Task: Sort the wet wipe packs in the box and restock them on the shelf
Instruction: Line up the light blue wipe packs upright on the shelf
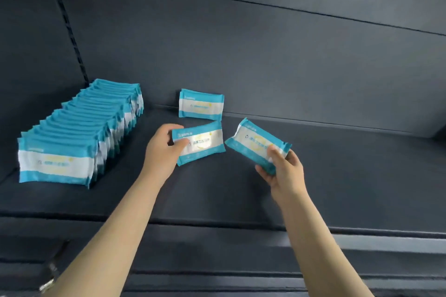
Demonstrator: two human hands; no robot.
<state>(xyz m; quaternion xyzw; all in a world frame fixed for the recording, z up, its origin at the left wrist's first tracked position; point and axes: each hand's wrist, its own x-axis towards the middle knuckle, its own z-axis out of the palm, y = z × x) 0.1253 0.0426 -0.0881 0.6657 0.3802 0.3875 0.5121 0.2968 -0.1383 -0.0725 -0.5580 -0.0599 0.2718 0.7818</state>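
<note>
One pack (200, 143) sits in left hand (161, 149), second pack (255, 141) in right hand (284, 171).

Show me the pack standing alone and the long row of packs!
lone pack (201, 103), head view, its white middle band.
row of packs (56, 164), head view, front pack's white band.

Not much else going on tbh: a dark grey back panel (241, 60) with a thin seam (241, 1) slanting across it, a slotted upright strip (71, 31) on the left, and a blurry whitish thing (49, 277) bottom left, can't tell what.
</note>
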